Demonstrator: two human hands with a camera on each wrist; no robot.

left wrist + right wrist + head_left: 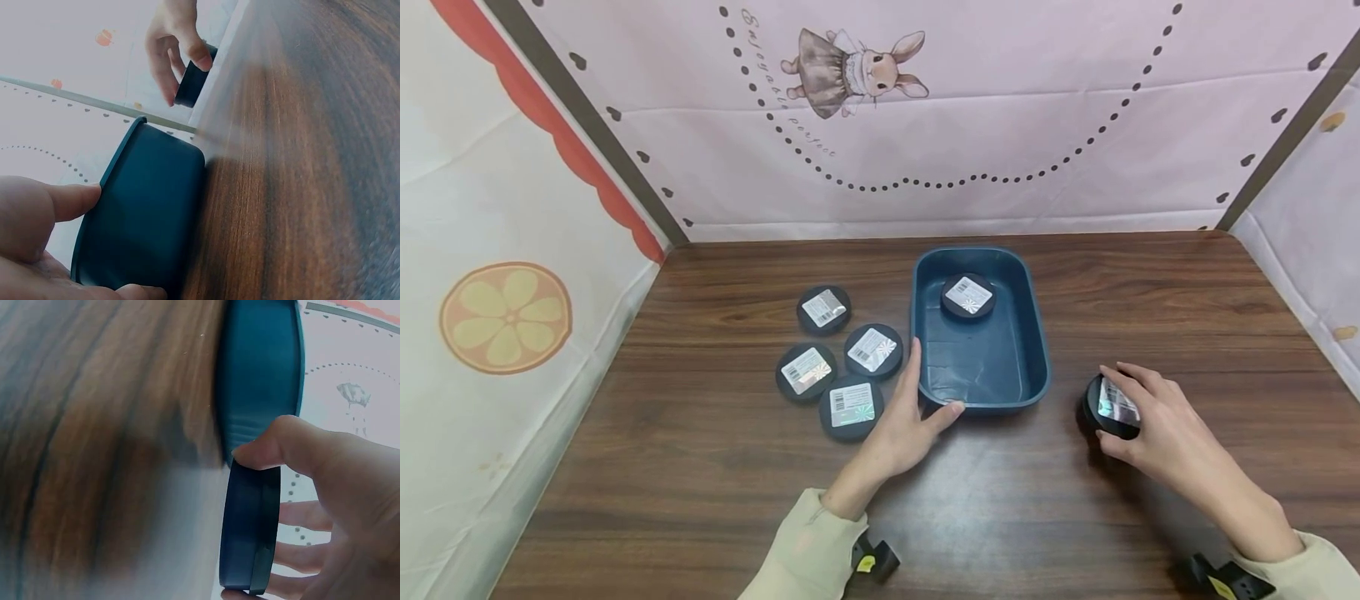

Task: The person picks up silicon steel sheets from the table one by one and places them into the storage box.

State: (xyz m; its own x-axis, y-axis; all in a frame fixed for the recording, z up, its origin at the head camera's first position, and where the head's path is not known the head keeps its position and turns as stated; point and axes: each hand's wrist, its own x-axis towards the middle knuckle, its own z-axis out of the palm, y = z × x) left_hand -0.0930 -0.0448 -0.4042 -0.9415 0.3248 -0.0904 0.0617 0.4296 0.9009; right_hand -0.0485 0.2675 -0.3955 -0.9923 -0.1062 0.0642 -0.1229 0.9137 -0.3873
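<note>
With the blue bin (981, 362) taken as reference, a black disc (1109, 410) is found to its right, well apart from it, labelled face up, and is pinched at the rim between the thumb and fingertips of the right hand (1167, 427). The near left corner of the bin is braced by the left hand (897, 427), its thumb spread away from the fingers. One disc (967, 297) is noted inside the bin, toward its far end; four more discs (852, 409) are grouped to its left. Whether the pinched disc stands clear of the tabletop (700, 467) cannot be settled from these views. It is judged that the disc is best kept level and gripped by its side wall only, while the bin is steadied with light pressure.
</note>
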